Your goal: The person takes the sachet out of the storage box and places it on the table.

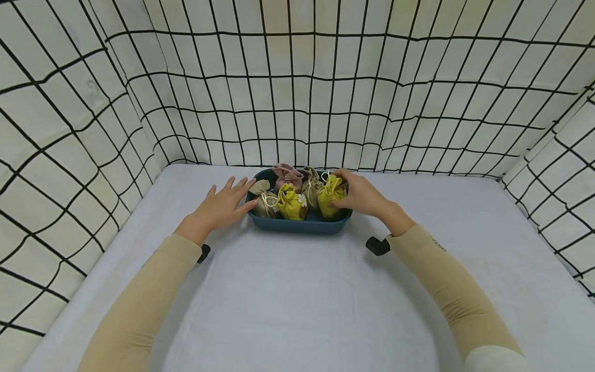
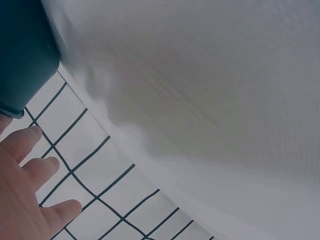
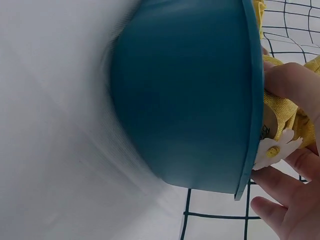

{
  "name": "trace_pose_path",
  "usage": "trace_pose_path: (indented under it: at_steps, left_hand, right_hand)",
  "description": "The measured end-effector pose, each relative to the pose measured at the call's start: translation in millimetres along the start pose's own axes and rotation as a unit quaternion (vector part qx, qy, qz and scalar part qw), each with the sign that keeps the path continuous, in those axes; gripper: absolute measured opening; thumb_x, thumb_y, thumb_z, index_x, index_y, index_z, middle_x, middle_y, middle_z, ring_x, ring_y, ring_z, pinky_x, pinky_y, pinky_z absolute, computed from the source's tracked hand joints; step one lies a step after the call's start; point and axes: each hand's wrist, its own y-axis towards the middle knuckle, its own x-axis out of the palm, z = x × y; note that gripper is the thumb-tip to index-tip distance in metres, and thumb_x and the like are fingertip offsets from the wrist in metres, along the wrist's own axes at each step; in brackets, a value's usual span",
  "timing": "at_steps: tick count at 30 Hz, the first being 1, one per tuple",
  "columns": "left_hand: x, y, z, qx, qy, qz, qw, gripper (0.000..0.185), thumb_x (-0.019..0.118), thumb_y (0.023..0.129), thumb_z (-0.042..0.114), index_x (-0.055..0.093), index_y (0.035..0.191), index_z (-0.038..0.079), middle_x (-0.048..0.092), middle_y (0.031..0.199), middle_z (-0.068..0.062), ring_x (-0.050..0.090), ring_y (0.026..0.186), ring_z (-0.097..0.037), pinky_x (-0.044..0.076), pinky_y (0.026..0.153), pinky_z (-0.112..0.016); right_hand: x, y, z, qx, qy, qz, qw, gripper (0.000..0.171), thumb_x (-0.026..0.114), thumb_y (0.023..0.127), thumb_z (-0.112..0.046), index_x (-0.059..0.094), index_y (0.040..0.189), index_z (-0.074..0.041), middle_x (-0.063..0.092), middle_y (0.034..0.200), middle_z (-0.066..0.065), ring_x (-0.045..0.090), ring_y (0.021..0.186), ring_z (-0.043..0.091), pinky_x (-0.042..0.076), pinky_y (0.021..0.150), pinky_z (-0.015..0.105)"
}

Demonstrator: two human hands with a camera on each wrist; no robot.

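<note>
A blue oval basin [image 1: 297,226] stands at the far side of the table, filled with several small drawstring pouches. My right hand [image 1: 362,195] grips a yellow pouch [image 1: 331,196] at the basin's right end; in the right wrist view, a white cloth flower [image 3: 278,149] hangs on that pouch [image 3: 284,112]. At the opposite end, my left hand [image 1: 225,205] touches the rim with straight, spread fingers. Beside that hand sits a beige pouch [image 1: 266,204]. Another yellow pouch [image 1: 292,202] lies in the middle, with a pink pouch [image 1: 287,176] and an olive pouch [image 1: 312,187] behind.
A white cloth covers the table [image 1: 307,299]. Black netting [image 1: 325,77] over pale walls rises at the back and both sides, close behind the basin. Dark wrist-camera mounts [image 1: 377,246] hang under both wrists.
</note>
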Motion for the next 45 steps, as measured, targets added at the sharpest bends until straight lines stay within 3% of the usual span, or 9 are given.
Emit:
trace_pose_path:
  at_steps: [5,12,30,39,45]
  left_hand:
    - [0.3,0.3,-0.6,0.001,-0.001,0.002,1.0000,0.076,0.035,0.108,0.059,0.014,0.167,0.015,0.017,0.169,-0.018,0.005,0.155,-0.043,0.006,0.115,-0.074]
    - [0.6,0.6,-0.8,0.001,-0.001,-0.001,1.0000,0.077,0.034,0.108,0.060,0.014,0.167,0.016,0.016,0.169,-0.017,0.004,0.155,-0.043,0.005,0.115,-0.074]
    - [-0.9,-1.4,-0.1,0.003,-0.008,-0.003,1.0000,0.076,0.035,0.108,0.059,0.014,0.167,0.016,0.016,0.169,-0.018,0.004,0.155,-0.043,0.004,0.116,-0.073]
    - [-1.5,-0.7,-0.7,0.002,-0.008,-0.006,0.9999,0.077,0.036,0.107,0.060,0.014,0.167,0.016,0.016,0.169,-0.018,0.004,0.155,-0.044,0.004,0.115,-0.074]
    - [-2.0,-0.9,-0.1,0.000,-0.010,-0.010,0.9999,0.077,0.037,0.108,0.059,0.014,0.167,0.016,0.016,0.169,-0.018,0.004,0.155,-0.044,0.005,0.114,-0.075]
  right_hand:
    - [-4,-2,-4,-0.006,-0.006,0.006,1.000,0.083,0.088,0.084,-0.021,0.044,0.150,0.002,0.059,0.136,0.020,0.058,0.122,0.033,0.049,0.102,0.048]
    - [-12,-7,-5,0.027,0.008,0.009,1.000,0.084,0.085,0.086,-0.023,0.040,0.155,-0.002,0.057,0.140,0.019,0.058,0.121,0.036,0.054,0.092,0.048]
    - [-31,-19,-5,0.028,0.037,0.057,0.997,0.072,0.081,0.089,-0.021,0.046,0.150,-0.005,0.056,0.142,0.018,0.060,0.123,0.041,0.056,0.092,0.050]
    - [-40,-25,-2,0.044,0.007,0.065,0.997,0.075,0.081,0.090,-0.023,0.044,0.151,-0.001,0.057,0.139,0.020,0.061,0.120,0.040,0.055,0.092,0.051]
    - [-47,-31,-2,0.055,-0.012,0.077,0.995,0.072,0.080,0.090,-0.025,0.046,0.148,0.000,0.060,0.133,0.021,0.065,0.110,0.037,0.056,0.088,0.049]
